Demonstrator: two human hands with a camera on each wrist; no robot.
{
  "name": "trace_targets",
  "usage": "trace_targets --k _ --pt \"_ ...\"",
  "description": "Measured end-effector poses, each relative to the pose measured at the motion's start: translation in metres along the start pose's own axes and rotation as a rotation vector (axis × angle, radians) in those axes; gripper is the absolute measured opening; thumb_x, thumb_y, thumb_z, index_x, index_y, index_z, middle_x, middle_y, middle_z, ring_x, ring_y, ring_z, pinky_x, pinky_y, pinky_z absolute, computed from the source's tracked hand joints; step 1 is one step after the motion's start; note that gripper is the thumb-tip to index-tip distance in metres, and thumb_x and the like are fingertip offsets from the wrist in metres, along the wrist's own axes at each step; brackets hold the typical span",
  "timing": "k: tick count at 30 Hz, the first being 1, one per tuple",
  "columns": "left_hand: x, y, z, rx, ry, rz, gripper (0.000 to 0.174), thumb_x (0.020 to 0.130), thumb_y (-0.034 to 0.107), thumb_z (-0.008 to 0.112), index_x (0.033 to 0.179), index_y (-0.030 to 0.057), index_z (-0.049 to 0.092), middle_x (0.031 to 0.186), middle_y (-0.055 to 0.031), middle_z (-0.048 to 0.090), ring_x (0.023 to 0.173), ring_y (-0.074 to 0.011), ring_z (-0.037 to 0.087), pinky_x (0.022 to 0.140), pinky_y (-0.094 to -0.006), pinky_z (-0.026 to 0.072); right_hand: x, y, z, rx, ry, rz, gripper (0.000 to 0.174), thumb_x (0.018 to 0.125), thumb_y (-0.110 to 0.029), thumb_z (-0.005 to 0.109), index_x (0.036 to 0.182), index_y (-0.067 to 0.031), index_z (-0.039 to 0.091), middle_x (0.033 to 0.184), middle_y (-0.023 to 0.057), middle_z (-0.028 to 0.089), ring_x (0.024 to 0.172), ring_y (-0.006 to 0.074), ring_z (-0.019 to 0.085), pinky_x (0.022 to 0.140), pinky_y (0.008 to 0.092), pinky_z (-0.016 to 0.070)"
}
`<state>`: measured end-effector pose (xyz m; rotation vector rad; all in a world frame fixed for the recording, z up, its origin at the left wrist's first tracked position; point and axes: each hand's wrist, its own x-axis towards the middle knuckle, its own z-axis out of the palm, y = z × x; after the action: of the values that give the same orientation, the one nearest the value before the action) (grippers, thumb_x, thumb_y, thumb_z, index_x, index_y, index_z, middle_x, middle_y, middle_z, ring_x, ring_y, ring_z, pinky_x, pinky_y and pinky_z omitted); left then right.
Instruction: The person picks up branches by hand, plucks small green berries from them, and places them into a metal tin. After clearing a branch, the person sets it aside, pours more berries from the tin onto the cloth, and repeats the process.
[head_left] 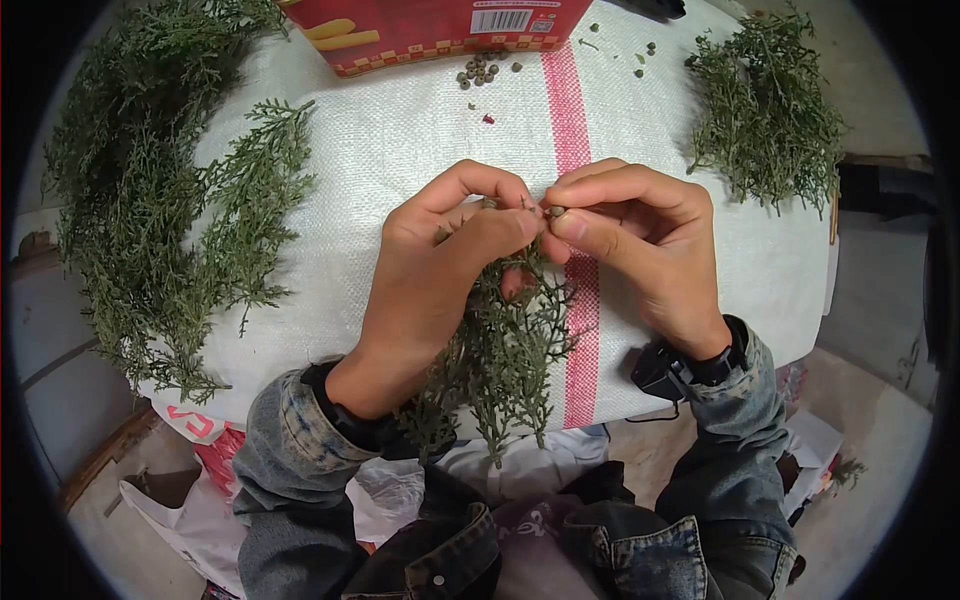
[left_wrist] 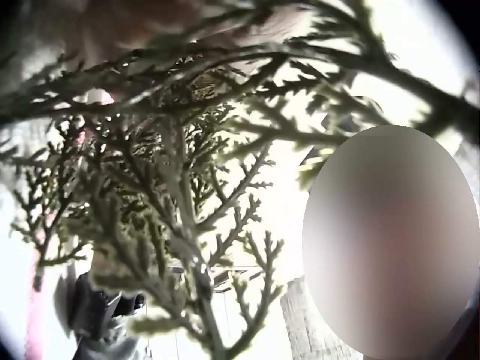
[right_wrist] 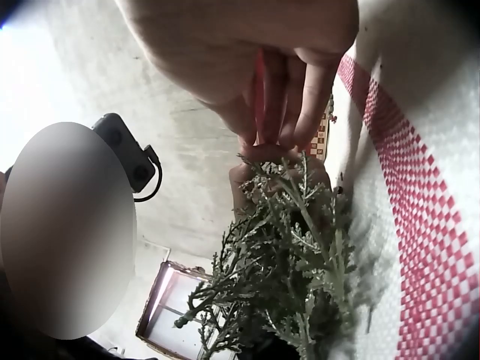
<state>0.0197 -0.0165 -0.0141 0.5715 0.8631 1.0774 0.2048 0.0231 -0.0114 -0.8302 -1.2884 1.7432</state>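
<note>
Two hands meet over the middle of the bench (head_left: pixel 330 340), which has a white woven sack (head_left: pixel 400 150) spread over it. The sack has a red stripe (head_left: pixel 570 110) that runs from the far edge to the near edge.

The left hand (head_left: pixel 440 270) is curled round the top of a green sprig (head_left: pixel 505 350). The sprig hangs down from that hand toward the near edge of the bench, with its tips just past the edge. The right hand (head_left: pixel 640 250) pinches a tiny round green berry (head_left: pixel 556 211) at the top of the sprig, between thumb and first finger. The fingertips of the two hands touch each other there. From the right wrist, the curled fingers (right_wrist: pixel 307 105) sit right above the sprig (right_wrist: pixel 292 255). From the left wrist, the sprig (left_wrist: pixel 187 225) fills the view and looks fuzzy.

A big pile of green branches (head_left: pixel 150 220) lies along the left edge of the bench. A smaller pile (head_left: pixel 765 110) lies at the far right corner. A red box (head_left: pixel 430 30) stands at the far edge. Just beside it lies a little heap of round berries (head_left: pixel 480 70), with a few more scattered toward the smaller pile. Both arms wear blue denim sleeves (head_left: pixel 290 440).
</note>
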Motion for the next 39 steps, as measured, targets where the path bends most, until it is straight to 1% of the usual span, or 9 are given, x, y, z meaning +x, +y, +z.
trace_targets --k 9,16,21,25,28,31,33,37,39 --pt "0.002 -0.006 0.001 -0.019 0.060 -0.003 0.013 0.091 0.007 0.063 0.101 -0.0008 0.064 0.087 -0.0063 0.067 0.071 -0.0084 0.057 0.065 -0.0209 0.0463 0.001 -0.001 -0.003 -0.050 0.048 -0.018 0.021 0.086 0.006 0.066 0.107 0.0050 0.066 0.104 0.0154 0.066 0.087 0.0190 0.067 0.080 0.0285 0.0565" --pt "0.002 -0.005 0.001 -0.027 0.100 -0.026 0.015 0.091 0.008 0.064 0.101 -0.0027 0.066 0.087 -0.0066 0.068 0.071 -0.0083 0.057 0.065 -0.0213 0.0467 0.002 0.000 -0.004 -0.063 0.005 -0.040 0.020 0.085 0.008 0.066 0.105 0.0052 0.068 0.105 0.0167 0.066 0.090 0.0199 0.068 0.081 0.0284 0.0578" --pt "0.002 -0.004 0.002 0.085 0.105 0.042 0.013 0.091 0.007 0.064 0.099 -0.0031 0.067 0.086 -0.0071 0.069 0.071 -0.0078 0.058 0.065 -0.0211 0.0468 0.001 -0.003 -0.002 -0.077 0.017 -0.012 0.020 0.085 0.009 0.066 0.104 0.0051 0.069 0.105 0.0176 0.066 0.091 0.0206 0.068 0.081 0.0282 0.0579" --pt "0.001 -0.004 0.002 0.145 0.107 0.057 0.011 0.091 0.007 0.063 0.096 -0.0022 0.067 0.084 -0.0071 0.069 0.073 -0.0079 0.059 0.065 -0.0209 0.0464 0.001 -0.003 -0.002 -0.169 -0.001 -0.069 0.020 0.085 0.011 0.065 0.103 0.0048 0.070 0.106 0.0184 0.066 0.090 0.0208 0.068 0.081 0.0282 0.0581" --pt "0.000 -0.004 0.002 0.191 0.109 0.070 0.011 0.091 0.009 0.062 0.094 -0.0001 0.066 0.084 -0.0066 0.068 0.077 -0.0086 0.060 0.066 -0.0214 0.0456 0.002 -0.002 -0.001 -0.132 0.003 -0.040 0.020 0.084 0.010 0.067 0.102 0.0044 0.071 0.105 0.0177 0.066 0.092 0.0207 0.067 0.083 0.0282 0.0567" --pt "0.001 -0.006 0.002 0.230 0.133 0.127 0.011 0.091 0.005 0.065 0.096 -0.0036 0.067 0.081 -0.0070 0.069 0.068 -0.0061 0.059 0.061 -0.0191 0.0465 0.002 -0.003 -0.002 -0.231 -0.010 -0.081 0.021 0.083 0.010 0.067 0.103 0.0042 0.071 0.106 0.0172 0.067 0.095 0.0207 0.066 0.084 0.0288 0.0554" --pt "0.002 -0.008 0.003 0.235 0.152 0.138 0.011 0.091 0.005 0.065 0.096 -0.0035 0.067 0.081 -0.0070 0.069 0.068 -0.0059 0.059 0.060 -0.0189 0.0465 0.003 -0.002 -0.003 -0.283 -0.014 -0.100 0.021 0.083 0.010 0.068 0.103 0.0041 0.071 0.106 0.0169 0.067 0.096 0.0207 0.066 0.085 0.0292 0.0547" --pt "0.001 -0.012 0.003 0.261 0.189 0.167 0.011 0.091 0.005 0.065 0.097 -0.0034 0.067 0.081 -0.0071 0.070 0.067 -0.0056 0.059 0.059 -0.0186 0.0465 0.004 0.006 -0.002 -0.203 0.008 -0.071 0.021 0.082 0.009 0.069 0.102 0.0036 0.072 0.105 0.0157 0.068 0.101 0.0224 0.064 0.089 0.0318 0.0518" --pt "0.004 -0.012 0.002 0.277 0.189 0.202 0.010 0.090 0.005 0.065 0.097 -0.0033 0.067 0.081 -0.0071 0.070 0.067 -0.0056 0.059 0.058 -0.0185 0.0466 0.004 0.007 -0.002 -0.318 0.013 -0.138 0.021 0.082 0.009 0.069 0.102 0.0034 0.072 0.104 0.0153 0.069 0.104 0.0235 0.062 0.092 0.0332 0.0502"
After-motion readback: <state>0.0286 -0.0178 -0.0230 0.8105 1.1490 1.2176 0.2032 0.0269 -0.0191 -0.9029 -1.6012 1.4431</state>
